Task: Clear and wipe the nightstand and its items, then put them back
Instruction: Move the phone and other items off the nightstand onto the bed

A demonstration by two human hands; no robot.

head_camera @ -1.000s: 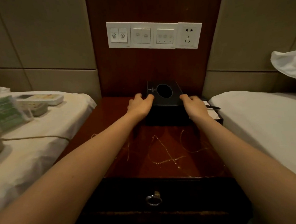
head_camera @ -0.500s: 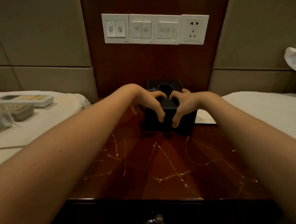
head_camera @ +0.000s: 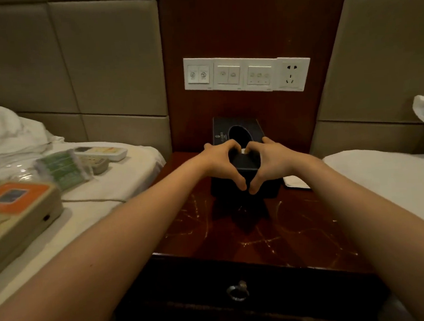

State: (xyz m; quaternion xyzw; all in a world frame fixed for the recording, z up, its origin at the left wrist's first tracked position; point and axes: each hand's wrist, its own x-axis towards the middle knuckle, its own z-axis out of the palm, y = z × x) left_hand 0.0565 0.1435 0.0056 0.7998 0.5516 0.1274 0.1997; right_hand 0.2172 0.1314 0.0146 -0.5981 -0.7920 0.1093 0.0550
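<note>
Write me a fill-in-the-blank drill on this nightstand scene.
1. The left hand and right hand together form a ____ shape.
2. The tissue box behind them is coloured ____.
3. The socket sits at the switch row's ____ end.
Missing: heart; black; right.

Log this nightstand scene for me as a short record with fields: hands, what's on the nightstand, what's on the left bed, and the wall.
Hands: left hand and right hand curled into a heart shape, thumbs meeting, in front of the tissue box; contact with it unclear
Nightstand: black tissue box at the back, white pad beside it on the right
Left bed: remote, green packet, orange-topped box
Wall: switch panel with socket
</note>
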